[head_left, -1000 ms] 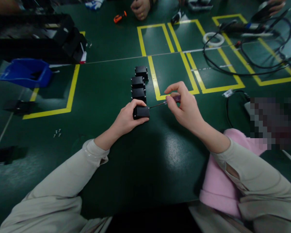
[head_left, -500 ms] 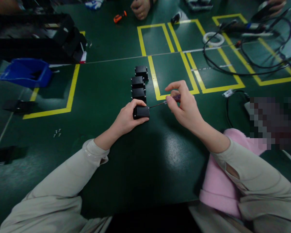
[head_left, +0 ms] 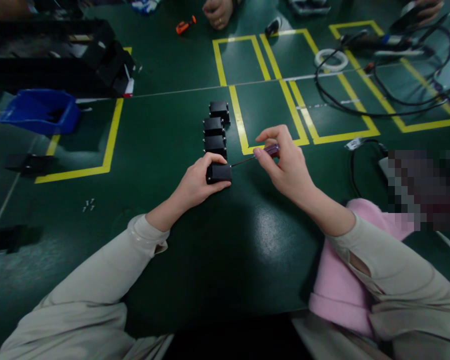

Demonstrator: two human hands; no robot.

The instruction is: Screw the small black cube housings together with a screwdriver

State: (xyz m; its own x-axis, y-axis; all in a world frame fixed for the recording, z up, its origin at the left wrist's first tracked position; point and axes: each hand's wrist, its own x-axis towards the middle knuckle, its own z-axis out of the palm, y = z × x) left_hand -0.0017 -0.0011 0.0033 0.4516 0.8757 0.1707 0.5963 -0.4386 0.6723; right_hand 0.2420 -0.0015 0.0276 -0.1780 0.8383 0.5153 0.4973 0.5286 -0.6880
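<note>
My left hand [head_left: 195, 182] is closed around a small black box [head_left: 219, 173] on the green table, thumb and fingers on opposite sides of it. In my right hand [head_left: 285, 162] is a screwdriver [head_left: 272, 150] with a clear purplish handle, pinched between thumb and fingers. Its thin shaft points left, and the tip meets the box's right edge by a small screw. Beyond my left hand, more black boxes [head_left: 214, 143] of the same kind stand in a row, with small screws at their corners.
Loose screws [head_left: 87, 204] lie at left, below a blue bin [head_left: 41, 111]. Black trays [head_left: 52, 60] stand at the back left. An orange screwdriver [head_left: 186, 25] lies near another person's hand [head_left: 218, 12]. Cables [head_left: 322, 92] and a tape roll [head_left: 331, 59] are at right. Pink cloth [head_left: 339, 285] lies under my right forearm.
The fingers of my right hand have shifted slightly on the screwdriver handle. My left hand and the box stay in place.
</note>
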